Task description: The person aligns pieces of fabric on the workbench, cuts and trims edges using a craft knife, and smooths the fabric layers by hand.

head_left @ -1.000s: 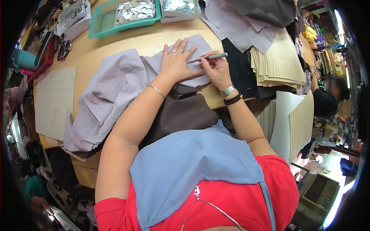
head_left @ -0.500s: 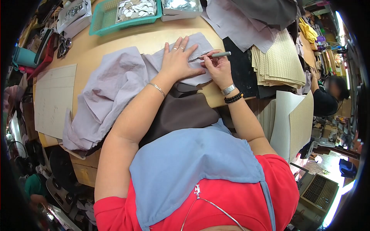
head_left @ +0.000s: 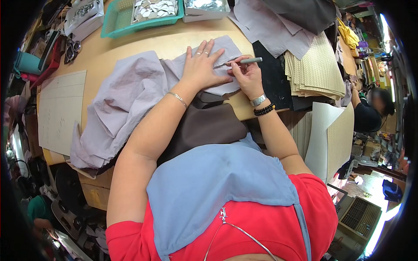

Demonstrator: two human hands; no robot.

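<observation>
Flat on a pale lilac-grey cloth piece [head_left: 229,45], my left hand [head_left: 203,65] presses down with its fingers spread. My right hand [head_left: 247,77] pinches a slim pen-like tool [head_left: 251,60] with a grey barrel; its thin dark tip touches the cloth beside my left fingers. The tool's exact kind is too small to make out. More of the lilac-grey cloth [head_left: 126,98] lies bunched to the left of my left forearm. Dark brown material [head_left: 204,126] hangs over the table's front edge, between my forearms.
At the back stand a teal tray [head_left: 143,31] with small white pieces and a box [head_left: 207,17]. Scissors [head_left: 71,50] and a marked card sheet [head_left: 61,113] lie left. Stacked textured cream sheets [head_left: 311,69] sit right, near more cloth [head_left: 278,26]. Another person [head_left: 368,113] works at far right.
My hands and the tool stay in nearly the same place on the cloth. The view has shifted very slightly.
</observation>
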